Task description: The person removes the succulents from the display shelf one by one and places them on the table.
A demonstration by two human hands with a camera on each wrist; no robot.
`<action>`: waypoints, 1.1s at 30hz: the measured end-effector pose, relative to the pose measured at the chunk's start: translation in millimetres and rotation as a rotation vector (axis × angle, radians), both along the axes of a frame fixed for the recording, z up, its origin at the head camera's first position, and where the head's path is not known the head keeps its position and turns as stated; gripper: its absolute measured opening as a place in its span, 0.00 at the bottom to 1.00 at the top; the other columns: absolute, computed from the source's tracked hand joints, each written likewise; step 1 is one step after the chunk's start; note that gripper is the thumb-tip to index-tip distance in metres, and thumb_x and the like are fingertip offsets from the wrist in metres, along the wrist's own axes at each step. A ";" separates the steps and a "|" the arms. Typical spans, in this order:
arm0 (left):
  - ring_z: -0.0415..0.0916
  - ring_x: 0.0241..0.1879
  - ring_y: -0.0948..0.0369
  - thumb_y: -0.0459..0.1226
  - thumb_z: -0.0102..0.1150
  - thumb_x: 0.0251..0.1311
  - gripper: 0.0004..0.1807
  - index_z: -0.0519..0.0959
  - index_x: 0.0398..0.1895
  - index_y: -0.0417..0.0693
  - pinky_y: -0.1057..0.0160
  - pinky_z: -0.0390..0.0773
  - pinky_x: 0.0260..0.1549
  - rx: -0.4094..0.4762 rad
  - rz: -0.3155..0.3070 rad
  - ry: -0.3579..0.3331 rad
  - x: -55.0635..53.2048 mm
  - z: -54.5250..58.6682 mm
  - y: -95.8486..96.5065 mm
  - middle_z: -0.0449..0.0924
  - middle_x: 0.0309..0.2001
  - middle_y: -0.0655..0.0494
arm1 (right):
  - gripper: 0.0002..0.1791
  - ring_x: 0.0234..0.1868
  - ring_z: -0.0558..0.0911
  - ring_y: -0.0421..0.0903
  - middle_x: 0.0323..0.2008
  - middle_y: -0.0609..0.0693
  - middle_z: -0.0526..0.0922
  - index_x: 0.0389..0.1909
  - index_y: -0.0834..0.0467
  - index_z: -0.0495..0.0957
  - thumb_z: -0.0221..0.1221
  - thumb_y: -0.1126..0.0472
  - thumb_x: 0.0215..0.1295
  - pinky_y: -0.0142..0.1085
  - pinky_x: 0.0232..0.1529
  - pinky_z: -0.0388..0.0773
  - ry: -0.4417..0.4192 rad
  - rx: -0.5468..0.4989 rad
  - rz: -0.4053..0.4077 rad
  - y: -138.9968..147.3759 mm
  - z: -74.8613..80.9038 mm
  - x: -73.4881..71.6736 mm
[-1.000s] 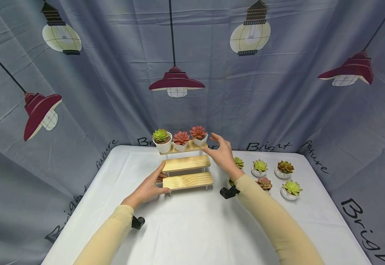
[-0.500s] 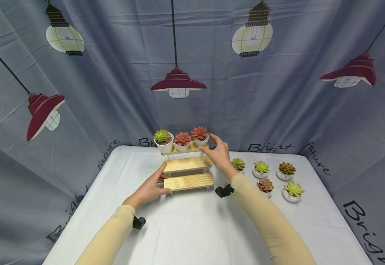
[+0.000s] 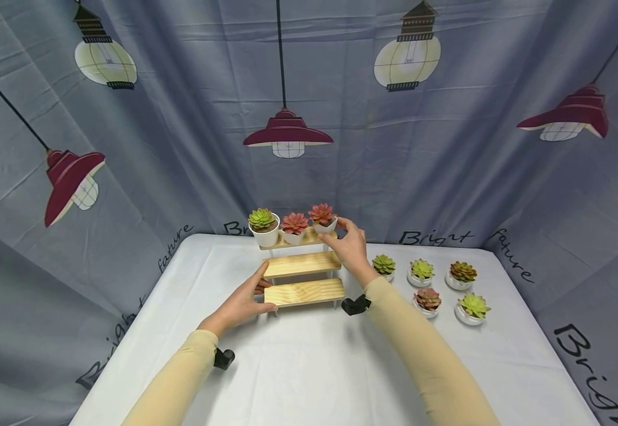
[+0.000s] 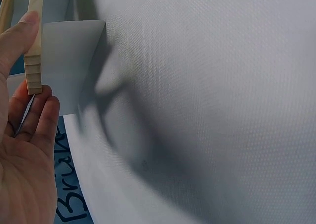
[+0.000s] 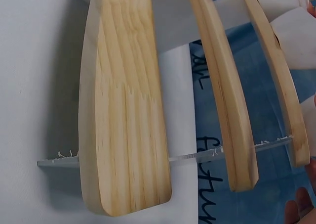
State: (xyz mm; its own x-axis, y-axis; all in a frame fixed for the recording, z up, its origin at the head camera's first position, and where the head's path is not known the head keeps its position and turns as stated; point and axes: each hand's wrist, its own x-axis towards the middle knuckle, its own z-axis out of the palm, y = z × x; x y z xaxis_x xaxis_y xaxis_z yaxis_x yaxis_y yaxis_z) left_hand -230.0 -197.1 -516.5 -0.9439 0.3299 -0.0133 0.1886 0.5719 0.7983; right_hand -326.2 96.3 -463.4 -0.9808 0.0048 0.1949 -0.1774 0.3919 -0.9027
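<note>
A three-tier wooden shelf stand (image 3: 304, 292) with pale planks stands on the white table. My left hand (image 3: 236, 305) grips its left side, thumb at the bottom plank's corner and fingers reaching toward the middle plank. In the left wrist view, the plank end (image 4: 33, 68) lies between thumb and fingers. On the top tier, my right hand (image 3: 352, 247) holds the right-hand red succulent (image 3: 322, 214) by its white pot (image 3: 326, 226), between thumb and fingers. Beside it sit a smaller-potted red succulent (image 3: 294, 223) and a green succulent (image 3: 261, 219) in a white pot.
Several potted succulents stand on the table at the right, among them a dark orange-green one (image 3: 462, 271), a pinkish one (image 3: 428, 299) and a bright green one (image 3: 473, 306). A grey-blue curtain (image 3: 309, 171) printed with lamps hangs behind the table.
My right hand has moved slightly left, and its spread thumb and fingers have closed in on the right-hand red succulent's pot. The left hand stays on the stand.
</note>
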 end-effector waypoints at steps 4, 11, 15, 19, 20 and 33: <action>0.74 0.63 0.49 0.38 0.78 0.56 0.64 0.39 0.85 0.61 0.50 0.70 0.65 0.004 -0.001 0.001 -0.3 -0.3 0.1 0.74 0.62 0.46 | 0.37 0.67 0.62 0.56 0.61 0.53 0.75 0.69 0.55 0.72 0.71 0.45 0.62 0.58 0.64 0.63 0.004 -0.007 -0.013 -1.4 -1.3 -0.7; 0.74 0.62 0.51 0.39 0.78 0.56 0.64 0.40 0.85 0.64 0.52 0.70 0.64 0.007 0.010 -0.009 -0.2 0.0 0.4 0.74 0.61 0.48 | 0.36 0.67 0.63 0.55 0.61 0.54 0.75 0.68 0.56 0.72 0.72 0.47 0.63 0.56 0.64 0.63 0.007 -0.012 -0.030 -3.2 -2.1 0.3; 0.74 0.62 0.51 0.39 0.79 0.55 0.64 0.40 0.85 0.64 0.52 0.70 0.64 0.015 0.011 -0.005 -0.4 -1.1 0.1 0.74 0.61 0.48 | 0.35 0.67 0.62 0.55 0.61 0.54 0.74 0.67 0.55 0.72 0.72 0.48 0.63 0.56 0.64 0.63 0.005 -0.020 -0.034 -4.1 -2.3 0.7; 0.74 0.62 0.51 0.39 0.79 0.55 0.64 0.41 0.85 0.65 0.52 0.70 0.64 0.015 0.015 -0.004 -0.3 -1.3 0.0 0.74 0.61 0.48 | 0.35 0.67 0.62 0.55 0.61 0.54 0.74 0.67 0.55 0.72 0.71 0.47 0.63 0.56 0.64 0.63 0.010 -0.022 -0.035 -5.5 -2.1 0.5; 0.74 0.62 0.51 0.39 0.79 0.55 0.64 0.41 0.85 0.65 0.52 0.70 0.64 0.016 0.015 -0.005 -0.3 -1.4 -0.1 0.74 0.61 0.48 | 0.35 0.67 0.62 0.55 0.61 0.54 0.74 0.67 0.54 0.72 0.72 0.47 0.63 0.57 0.63 0.63 0.011 -0.020 -0.037 -5.9 -2.2 0.4; 0.74 0.63 0.51 0.39 0.79 0.55 0.64 0.41 0.85 0.64 0.52 0.70 0.64 0.037 0.005 -0.005 -1.2 -2.3 -1.1 0.73 0.62 0.47 | 0.33 0.66 0.63 0.55 0.59 0.54 0.76 0.66 0.55 0.73 0.70 0.46 0.64 0.57 0.63 0.63 0.020 -0.009 -0.070 -9.6 -3.5 -0.9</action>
